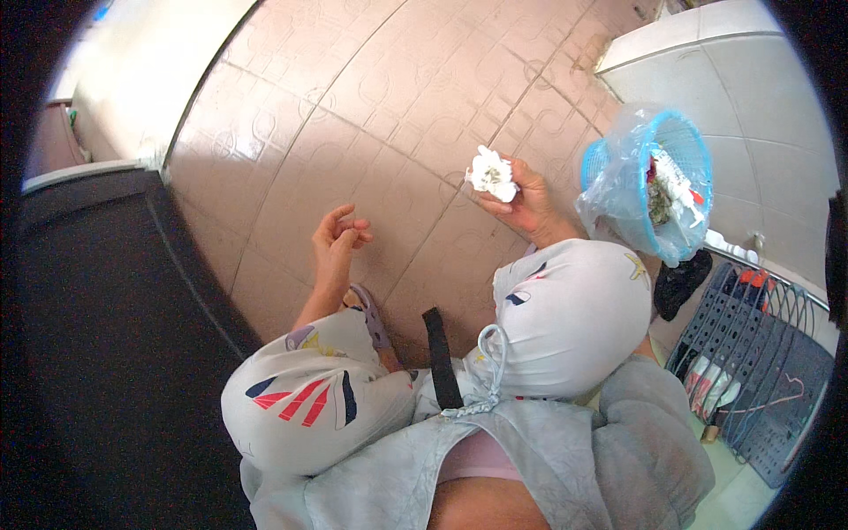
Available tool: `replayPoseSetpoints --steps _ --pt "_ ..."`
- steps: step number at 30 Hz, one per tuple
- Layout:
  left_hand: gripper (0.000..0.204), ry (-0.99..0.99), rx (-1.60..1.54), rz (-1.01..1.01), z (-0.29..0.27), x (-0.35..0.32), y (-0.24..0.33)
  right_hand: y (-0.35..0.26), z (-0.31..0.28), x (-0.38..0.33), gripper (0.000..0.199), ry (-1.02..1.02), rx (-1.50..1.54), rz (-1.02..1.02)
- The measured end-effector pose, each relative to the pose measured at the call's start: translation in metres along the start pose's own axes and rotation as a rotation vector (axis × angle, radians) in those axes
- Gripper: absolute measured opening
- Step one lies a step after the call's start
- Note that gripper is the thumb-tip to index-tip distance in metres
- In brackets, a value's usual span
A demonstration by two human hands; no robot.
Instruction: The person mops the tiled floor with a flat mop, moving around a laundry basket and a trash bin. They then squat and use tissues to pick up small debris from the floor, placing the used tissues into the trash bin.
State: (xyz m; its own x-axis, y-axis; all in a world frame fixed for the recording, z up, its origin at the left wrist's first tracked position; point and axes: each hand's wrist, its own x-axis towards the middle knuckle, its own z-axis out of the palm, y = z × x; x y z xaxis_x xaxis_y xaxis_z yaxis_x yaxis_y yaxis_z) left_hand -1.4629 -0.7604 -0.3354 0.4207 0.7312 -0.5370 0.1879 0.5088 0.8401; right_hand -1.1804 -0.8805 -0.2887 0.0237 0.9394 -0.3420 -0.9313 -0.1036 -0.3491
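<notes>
My right hand [528,201] grips a crumpled white tissue [491,174] between thumb and fingers, above the tiled floor. A greyish smudge or bit of matter shows in the middle of the tissue. My left hand [337,240] is held out over the floor in front of my left knee. Its fingers are loosely bent and apart, with nothing visible in them. Right of my right hand is a blue basket bin [704,168], lined with a clear plastic bag [609,212]. Crumpled white and greenish waste [676,190] lies inside it.
Pinkish patterned tiles [380,97] cover the floor ahead. A dark panel [106,291] takes up the left side. A white tiled ledge [724,79] stands at the far right. Below the bin are a black bag [682,284] and a grey slotted rack [768,380].
</notes>
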Motion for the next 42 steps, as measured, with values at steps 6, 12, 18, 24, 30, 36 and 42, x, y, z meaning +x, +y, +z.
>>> replayPoseSetpoints --steps 6,12,18,24,30,36,42 --pt "0.036 0.004 -0.024 -0.027 0.009 0.001 0.002 -0.086 0.057 -0.052 0.035 0.117 -0.279 -0.279" --pt "0.037 -0.018 -0.027 -0.05 0.016 0.003 -0.003 -0.17 0.063 -0.146 0.031 0.704 -1.079 -0.998" --pt "0.036 -0.027 -0.015 -0.046 0.014 0.004 -0.002 -0.158 0.011 -0.216 0.036 1.013 -2.299 -0.477" --pt "0.035 -0.042 0.076 0.064 -0.009 0.018 0.016 -0.128 0.011 -0.26 0.022 1.177 -1.227 -0.536" --pt "0.033 -0.075 0.126 0.159 -0.011 0.027 0.058 -0.086 -0.002 -0.262 0.044 1.142 -0.199 -0.323" --pt "0.029 -0.045 0.15 0.148 -0.007 0.025 0.08 -0.115 -0.055 -0.243 0.038 1.018 -0.066 -0.501" --pt "0.031 -0.036 0.112 0.031 -0.022 0.024 0.07 -0.122 -0.137 -0.297 0.038 1.02 0.121 -0.707"
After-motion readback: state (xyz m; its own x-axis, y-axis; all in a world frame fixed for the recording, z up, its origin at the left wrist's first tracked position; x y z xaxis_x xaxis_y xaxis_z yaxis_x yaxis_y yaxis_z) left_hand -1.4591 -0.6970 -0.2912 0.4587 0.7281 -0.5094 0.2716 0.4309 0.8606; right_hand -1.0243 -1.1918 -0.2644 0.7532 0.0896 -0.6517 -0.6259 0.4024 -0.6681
